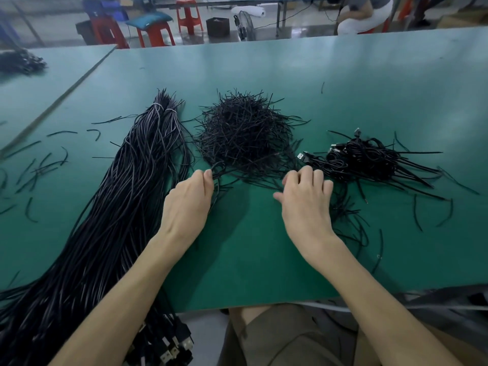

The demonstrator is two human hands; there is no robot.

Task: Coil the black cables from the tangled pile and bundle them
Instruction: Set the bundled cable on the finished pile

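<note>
Green table: tangled pile, left hand on 1 black cable.

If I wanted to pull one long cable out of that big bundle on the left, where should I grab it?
Probably by its plug end, coming from the near side. The plugs hang loose over the table's near edge, while the bundle's far end is cinched by pale bands, so a cable likely slides free only towards you.
</note>
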